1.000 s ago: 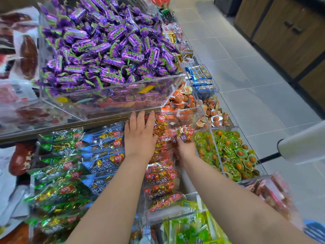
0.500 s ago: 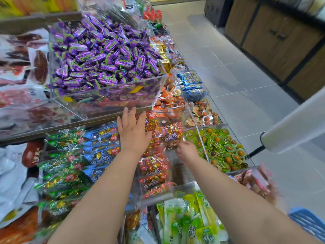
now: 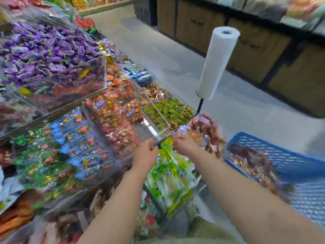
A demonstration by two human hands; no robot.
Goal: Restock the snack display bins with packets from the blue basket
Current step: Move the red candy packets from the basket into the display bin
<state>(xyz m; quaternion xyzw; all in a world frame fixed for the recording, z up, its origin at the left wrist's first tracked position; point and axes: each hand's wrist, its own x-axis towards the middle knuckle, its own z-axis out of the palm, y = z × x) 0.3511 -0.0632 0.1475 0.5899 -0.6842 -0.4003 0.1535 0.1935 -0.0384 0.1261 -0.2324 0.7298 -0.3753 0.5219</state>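
Just to our right, the blue basket (image 3: 274,152) holds brownish packets (image 3: 253,162). We judge them light, crinkly and slippery, best pinched at a sealed edge. Our left hand (image 3: 146,153) and right hand (image 3: 184,147) hover close together by the near rim of the red-packet bin (image 3: 119,124). Blur hides whether our fingers pinch anything. Farther off, green packets (image 3: 172,110) and purple sweets (image 3: 52,55) fill their bins.

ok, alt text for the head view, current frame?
A person's left hand and right hand are at the near corner of a clear bin of red packets in a shop snack display; blur hides their grip. A blue basket of packets sits at right, purple candies fill a raised bin at left, and a white roll stands by the aisle.
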